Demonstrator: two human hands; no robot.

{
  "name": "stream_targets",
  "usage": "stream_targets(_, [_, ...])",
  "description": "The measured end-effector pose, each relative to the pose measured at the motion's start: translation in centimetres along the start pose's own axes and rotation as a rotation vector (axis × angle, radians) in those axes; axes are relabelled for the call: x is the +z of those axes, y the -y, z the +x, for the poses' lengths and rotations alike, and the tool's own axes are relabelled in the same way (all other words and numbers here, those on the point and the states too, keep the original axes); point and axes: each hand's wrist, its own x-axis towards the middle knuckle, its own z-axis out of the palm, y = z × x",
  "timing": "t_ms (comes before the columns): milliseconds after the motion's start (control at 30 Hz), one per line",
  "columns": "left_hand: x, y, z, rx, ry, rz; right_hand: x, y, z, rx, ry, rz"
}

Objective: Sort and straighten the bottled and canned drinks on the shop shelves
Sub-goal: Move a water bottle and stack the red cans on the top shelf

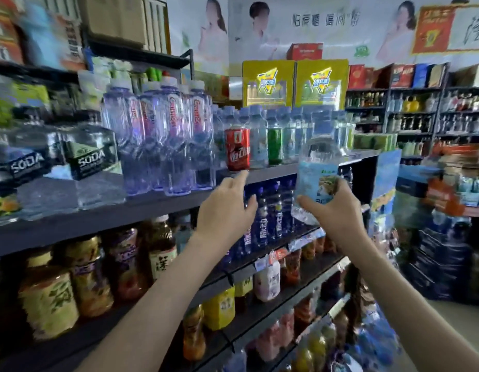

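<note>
Shop aisle, dark shelf (158,208) packed; right hand (337,213) grips clear bottle (317,173), left hand (227,210) spread near red can (238,148)

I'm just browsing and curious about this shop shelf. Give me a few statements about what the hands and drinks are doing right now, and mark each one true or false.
1. The right hand grips a clear bottle with a light blue label. True.
2. The left hand is wrapped around the red can. False: its fingers are open and reach towards the can, not gripping it.
3. The red can stands upright on the top shelf. True.
4. The black SODA boxes sit right of the red can. False: they are to its left, beyond the tall clear purple-tinted bottles.
5. The held bottle is standing on the shelf. False: it is lifted in front of the shelf edge.
</note>
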Motion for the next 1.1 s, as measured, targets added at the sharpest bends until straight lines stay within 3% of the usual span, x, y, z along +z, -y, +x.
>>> stream_targets(300, [6.9,-1.0,11.4,-0.258,-0.238,-0.066,1.8,-5.3,11.6,-0.147,0.145,0.095])
stream_targets(567, [10.5,0.6,16.9,-0.636,-0.249,-0.224,4.3,-6.1,17.8,-0.253,0.292,0.207])
stream_targets(800, [9.3,-2.1,14.0,-0.625,-0.435,-0.138,8.8,-4.9,18.6,-0.355,0.368,0.318])
stream_targets(1100, [3.9,-4.1,8.6,-0.724,-0.523,-0.030,14.3,-2.4,18.1,-0.410,0.365,0.225])
